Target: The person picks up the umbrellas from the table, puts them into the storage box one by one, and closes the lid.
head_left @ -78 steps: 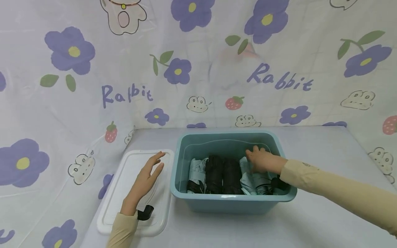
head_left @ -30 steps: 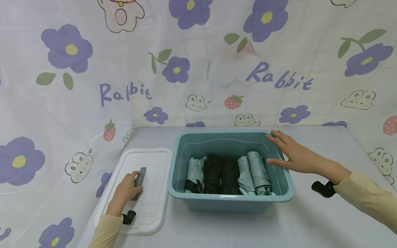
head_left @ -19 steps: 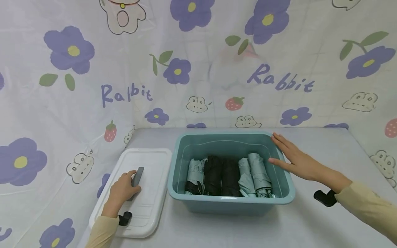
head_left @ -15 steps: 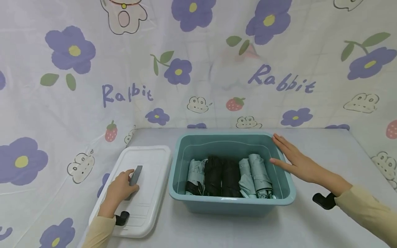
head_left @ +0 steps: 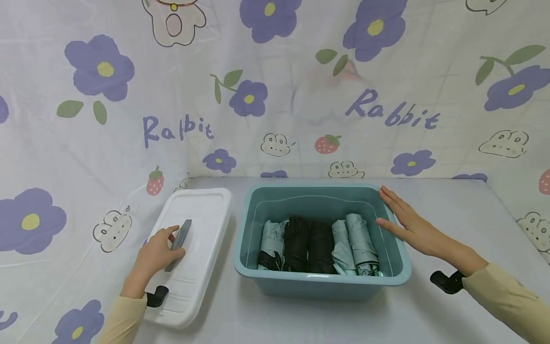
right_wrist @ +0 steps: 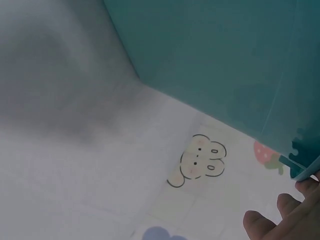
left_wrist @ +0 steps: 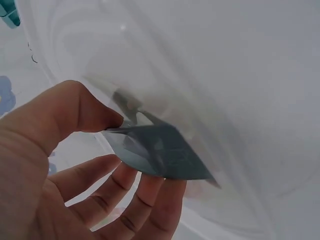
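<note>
In the head view my left hand (head_left: 154,251) grips the grey handle (head_left: 183,235) of a white lid (head_left: 195,272), which is tilted and raised off the table. The left wrist view shows the thumb on one edge of the handle (left_wrist: 167,152) and the fingers curled under the other. My right hand (head_left: 414,231) lies with straight fingers on the right rim of a blue-green bin (head_left: 318,284). Inside the bin, side by side, are light blue rolled bundles (head_left: 360,241) and black ones (head_left: 321,246) that look like folded umbrellas.
The bin stands on a pale cloth-covered table (head_left: 266,322). A patterned curtain (head_left: 296,114) hangs behind the table and along its sides. Small black devices (head_left: 447,282) sit at both wrists.
My right hand has left the bundles and moved onto the bin's right rim. My left hand has taken hold of the lid's handle and raised the lid, shifting it slightly left.
</note>
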A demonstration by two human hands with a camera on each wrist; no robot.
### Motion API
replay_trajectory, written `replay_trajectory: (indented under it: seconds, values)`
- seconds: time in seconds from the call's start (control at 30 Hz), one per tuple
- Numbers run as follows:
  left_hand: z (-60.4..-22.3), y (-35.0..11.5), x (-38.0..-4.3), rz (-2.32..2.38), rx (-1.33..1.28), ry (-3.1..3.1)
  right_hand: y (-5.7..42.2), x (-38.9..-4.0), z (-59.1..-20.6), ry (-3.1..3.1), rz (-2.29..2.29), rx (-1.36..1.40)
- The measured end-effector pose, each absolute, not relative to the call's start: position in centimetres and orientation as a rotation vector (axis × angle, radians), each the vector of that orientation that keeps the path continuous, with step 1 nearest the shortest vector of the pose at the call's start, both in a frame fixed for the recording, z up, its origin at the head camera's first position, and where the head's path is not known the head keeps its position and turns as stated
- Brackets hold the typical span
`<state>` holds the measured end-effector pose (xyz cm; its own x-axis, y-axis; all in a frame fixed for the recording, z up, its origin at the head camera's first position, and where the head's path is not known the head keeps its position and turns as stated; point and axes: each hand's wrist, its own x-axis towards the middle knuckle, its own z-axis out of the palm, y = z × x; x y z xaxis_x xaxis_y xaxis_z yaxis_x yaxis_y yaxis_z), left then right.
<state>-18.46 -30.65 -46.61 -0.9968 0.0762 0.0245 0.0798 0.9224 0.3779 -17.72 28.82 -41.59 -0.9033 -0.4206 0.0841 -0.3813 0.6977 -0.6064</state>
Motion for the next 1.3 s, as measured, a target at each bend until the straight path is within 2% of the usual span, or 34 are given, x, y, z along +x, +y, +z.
replay_trajectory:
  seconds: [0.5,1.3]
  values:
    - [-42.4,-30.6,-18.1,-0.502,-0.316,-2.997,28.4,-17.7,-41.5,2.861,-1.013,-0.658]
    - [-36.8,-27.2,-20.2,-0.399,-0.709,-2.929,28.6,-18.0,-42.1,2.890,-1.079,-0.773]
